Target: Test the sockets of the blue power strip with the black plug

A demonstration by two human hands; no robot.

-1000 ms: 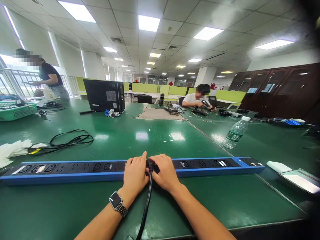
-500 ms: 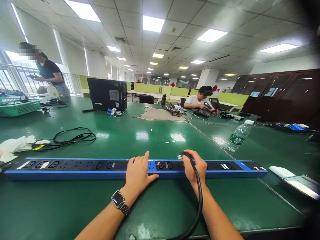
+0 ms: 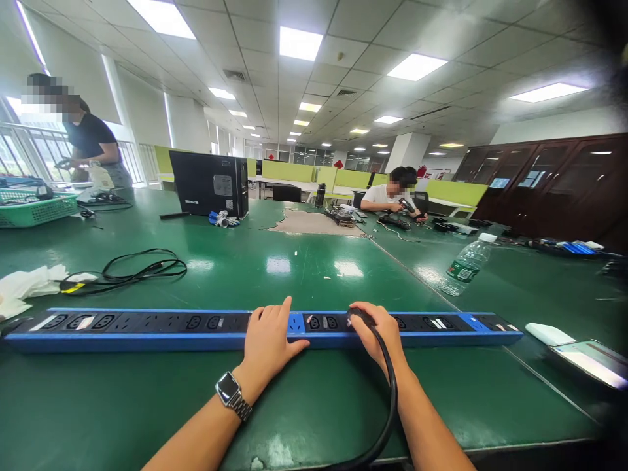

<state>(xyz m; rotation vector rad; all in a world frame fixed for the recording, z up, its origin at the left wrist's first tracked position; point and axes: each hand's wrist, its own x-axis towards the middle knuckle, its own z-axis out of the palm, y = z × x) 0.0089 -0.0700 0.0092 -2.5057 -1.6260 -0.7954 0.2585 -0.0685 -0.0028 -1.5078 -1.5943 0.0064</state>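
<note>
Black plug (image 3: pixel 357 316) sits on socket of long blue power strip (image 3: pixel 147 329) lying across green table (image 3: pixel 294 268). Right hand (image 3: pixel 380 332) fingers clamped on plug; cable (image 3: pixel 387 405) trails back. Left hand (image 3: pixel 267 340) flat on strip, fingers together.

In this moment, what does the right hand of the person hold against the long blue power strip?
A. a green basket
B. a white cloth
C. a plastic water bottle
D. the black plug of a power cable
D: the right hand grips a black plug with its cable trailing toward the camera, at the power strip; the left hand rests flat on the strip.
</note>
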